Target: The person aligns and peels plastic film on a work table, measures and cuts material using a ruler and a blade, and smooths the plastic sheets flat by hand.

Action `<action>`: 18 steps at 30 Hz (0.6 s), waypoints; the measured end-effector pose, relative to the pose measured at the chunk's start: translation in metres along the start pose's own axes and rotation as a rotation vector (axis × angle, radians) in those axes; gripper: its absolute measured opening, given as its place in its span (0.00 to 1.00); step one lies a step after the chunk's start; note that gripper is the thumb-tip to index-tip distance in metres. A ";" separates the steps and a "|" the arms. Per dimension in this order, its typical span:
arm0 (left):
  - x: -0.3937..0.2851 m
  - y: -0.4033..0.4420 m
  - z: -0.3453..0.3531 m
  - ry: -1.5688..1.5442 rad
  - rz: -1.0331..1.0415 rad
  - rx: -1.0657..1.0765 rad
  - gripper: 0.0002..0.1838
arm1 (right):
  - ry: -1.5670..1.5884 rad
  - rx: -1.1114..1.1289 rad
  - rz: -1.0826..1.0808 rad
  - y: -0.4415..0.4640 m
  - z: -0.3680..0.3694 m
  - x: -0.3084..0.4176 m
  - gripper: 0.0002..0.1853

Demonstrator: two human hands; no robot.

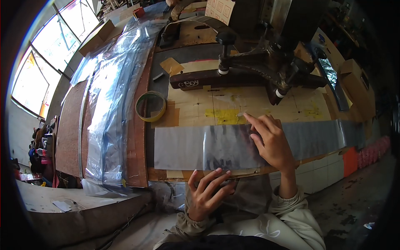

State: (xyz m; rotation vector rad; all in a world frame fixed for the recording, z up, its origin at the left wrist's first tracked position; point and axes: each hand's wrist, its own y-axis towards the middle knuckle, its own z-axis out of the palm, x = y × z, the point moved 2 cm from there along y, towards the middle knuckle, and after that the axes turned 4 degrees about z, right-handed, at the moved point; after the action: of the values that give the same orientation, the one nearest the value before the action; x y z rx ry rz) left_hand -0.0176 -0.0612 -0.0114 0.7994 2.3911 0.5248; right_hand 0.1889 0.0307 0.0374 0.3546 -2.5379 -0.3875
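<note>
A long strip of clear, greyish plastic film [183, 146] lies across the front of the workbench. At the film's near edge rests my left hand [210, 191], its fingers spread and nothing held. Over the film's far edge is my right hand [271, 139], index finger stretched toward yellow tape [225, 116] on the pale board [191, 106]. The right hand's fingers are apart. Behind the yellow tape stands a dark machine with a long bar [204, 79] lying across the board.
A tape roll [151, 106] sits left of the board. Layered plastic sheets [116, 100] cover the left bench. A cardboard box [356, 83] stands at the right, near an orange piece [350, 162]. The machine's dark column [291, 25] rises at the back.
</note>
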 end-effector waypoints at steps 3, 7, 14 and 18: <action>0.000 0.000 0.000 -0.007 -0.006 -0.002 0.13 | -0.009 -0.010 -0.031 -0.003 0.000 0.001 0.23; 0.000 0.000 -0.001 -0.007 -0.005 0.007 0.13 | 0.038 -0.025 -0.104 -0.008 -0.003 -0.002 0.19; 0.000 0.000 -0.001 -0.007 0.003 -0.003 0.14 | -0.096 0.068 -0.150 -0.030 -0.009 0.013 0.20; -0.003 0.002 -0.002 -0.021 -0.002 -0.029 0.12 | -0.273 0.109 -0.121 -0.046 -0.008 0.027 0.28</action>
State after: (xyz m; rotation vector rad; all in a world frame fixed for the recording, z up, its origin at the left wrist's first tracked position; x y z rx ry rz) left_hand -0.0160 -0.0617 -0.0081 0.7867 2.3598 0.5462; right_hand 0.1795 -0.0221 0.0408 0.5305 -2.8201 -0.3653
